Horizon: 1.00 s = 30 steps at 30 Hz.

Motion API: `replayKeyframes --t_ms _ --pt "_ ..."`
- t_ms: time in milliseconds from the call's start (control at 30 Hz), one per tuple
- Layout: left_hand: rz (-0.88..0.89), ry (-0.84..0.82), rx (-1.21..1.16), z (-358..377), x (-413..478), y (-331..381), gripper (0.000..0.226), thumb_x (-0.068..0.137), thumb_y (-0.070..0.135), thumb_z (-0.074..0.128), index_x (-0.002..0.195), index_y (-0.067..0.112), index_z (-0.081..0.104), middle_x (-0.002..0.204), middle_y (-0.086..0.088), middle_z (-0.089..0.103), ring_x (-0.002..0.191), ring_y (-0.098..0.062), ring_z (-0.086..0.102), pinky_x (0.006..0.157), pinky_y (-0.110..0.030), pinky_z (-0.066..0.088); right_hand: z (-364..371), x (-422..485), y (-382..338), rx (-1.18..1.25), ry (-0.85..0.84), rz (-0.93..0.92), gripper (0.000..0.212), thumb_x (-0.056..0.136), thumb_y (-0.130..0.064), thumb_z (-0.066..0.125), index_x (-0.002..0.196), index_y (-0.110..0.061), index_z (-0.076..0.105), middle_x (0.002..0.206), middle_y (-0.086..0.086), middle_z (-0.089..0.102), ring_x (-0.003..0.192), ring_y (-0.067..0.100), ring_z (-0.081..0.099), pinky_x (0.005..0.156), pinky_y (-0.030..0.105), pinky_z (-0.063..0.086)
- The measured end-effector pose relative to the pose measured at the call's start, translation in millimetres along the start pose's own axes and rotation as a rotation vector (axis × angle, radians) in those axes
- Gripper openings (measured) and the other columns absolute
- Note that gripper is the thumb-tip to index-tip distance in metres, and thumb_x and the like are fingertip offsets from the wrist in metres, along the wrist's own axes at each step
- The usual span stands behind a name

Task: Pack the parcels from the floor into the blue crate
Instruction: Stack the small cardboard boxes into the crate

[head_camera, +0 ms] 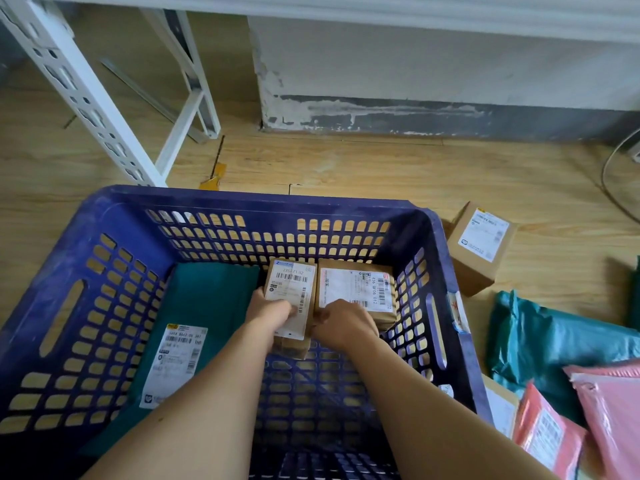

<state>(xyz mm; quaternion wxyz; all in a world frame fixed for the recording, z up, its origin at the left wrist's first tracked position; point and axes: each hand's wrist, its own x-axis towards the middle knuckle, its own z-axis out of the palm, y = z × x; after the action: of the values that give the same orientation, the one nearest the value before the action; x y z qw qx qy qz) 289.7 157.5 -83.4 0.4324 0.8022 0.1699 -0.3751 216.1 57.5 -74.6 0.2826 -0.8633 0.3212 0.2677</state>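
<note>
Already down inside the crate (242,202), toward its far right corner: small box (290,289), label up, long axis running away from the body, flank to flank with big box (356,289) on its right. Clamped on the near left end of small box: left grip (273,311), fingers curled over the label edge. Tucked at the seam between the two boxes: right grip (346,323), knuckles curled; grasping or merely nudging, cannot tell. Both grips just nearer the body than the boxes, left one closer to small box. Probably seating it square against its neighbour; next, likely a release and a reach to the right. Flat along the crate's left side: teal mailer (214,299), label toward the body. Outside on the floor (381,168), to the right: another box (481,247) just beside the crate wall, then teal bags (554,341) and pink mailers (609,403), all on the right grip's side, so nearer for that one.
</note>
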Motion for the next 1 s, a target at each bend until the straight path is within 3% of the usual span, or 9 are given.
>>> replayKeyframes --t_ms 67,167,267,367,500,733,1000 --pt "-0.002 0.016 0.068 2 -1 0 0.068 0.074 0.013 0.076 0.132 0.011 0.042 0.128 -0.009 0.057 0.116 -0.027 0.055 0.091 -0.033 0.046 0 0 -1 0.007 -0.008 -0.008 0.033 0.083 -0.037 0.057 0.107 -0.014 0.063 0.103 0.006 0.066 0.086 0.020 0.057 0.064 0.027 0.045" --pt "0.001 0.065 0.221 7 -2 -1 0.111 0.060 0.036 0.085 0.147 0.016 0.018 0.141 -0.014 0.039 0.127 -0.034 0.042 0.106 -0.047 0.037 1 2 0 -0.025 -0.021 -0.034 0.032 0.084 -0.035 0.054 0.107 -0.015 0.064 0.104 0.006 0.067 0.085 0.021 0.058 0.061 0.026 0.044" --pt "0.083 0.098 0.378 12 -6 -3 0.130 0.060 0.039 0.085 0.150 0.024 -0.009 0.149 -0.015 0.022 0.134 -0.037 0.029 0.109 -0.054 0.029 0 3 2 -0.051 -0.026 -0.028 0.030 0.086 -0.029 0.052 0.110 -0.013 0.063 0.108 0.008 0.065 0.094 0.023 0.061 0.068 0.030 0.050" --pt "0.189 0.128 0.557 16 -10 -7 0.128 0.065 0.043 0.081 0.147 0.029 -0.015 0.146 -0.014 0.020 0.133 -0.035 0.029 0.105 -0.054 0.033 -4 3 8 -0.075 0.004 0.020 0.028 0.088 -0.023 0.052 0.111 -0.009 0.061 0.109 0.011 0.063 0.096 0.026 0.062 0.071 0.031 0.052" --pt "0.230 0.202 0.615 14 -11 -6 0.122 0.067 0.044 0.079 0.148 0.031 -0.011 0.139 -0.017 0.029 0.126 -0.035 0.036 0.098 -0.050 0.041 -6 7 18 -0.044 0.024 0.012 0.030 0.086 -0.015 0.047 0.112 -0.008 0.061 0.112 0.014 0.061 0.095 0.027 0.061 0.065 0.029 0.049" --pt "0.256 0.256 0.560 3 -6 -6 0.115 0.069 0.043 0.078 0.149 0.028 -0.003 0.138 -0.018 0.030 0.126 -0.036 0.033 0.093 -0.046 0.042 -6 11 19 0.000 0.039 -0.041 0.028 0.086 -0.013 0.048 0.108 -0.011 0.065 0.109 0.013 0.064 0.095 0.026 0.062 0.075 0.031 0.055" --pt "0.333 0.206 0.588 11 -3 -3 0.116 0.066 0.051 0.078 0.150 0.024 0.001 0.137 -0.016 0.032 0.126 -0.033 0.036 0.096 -0.044 0.041 -4 7 12 -0.022 0.045 -0.095 0.030 0.092 -0.023 0.044 0.113 -0.013 0.063 0.112 0.011 0.063 0.102 0.026 0.058 0.074 0.030 0.046"
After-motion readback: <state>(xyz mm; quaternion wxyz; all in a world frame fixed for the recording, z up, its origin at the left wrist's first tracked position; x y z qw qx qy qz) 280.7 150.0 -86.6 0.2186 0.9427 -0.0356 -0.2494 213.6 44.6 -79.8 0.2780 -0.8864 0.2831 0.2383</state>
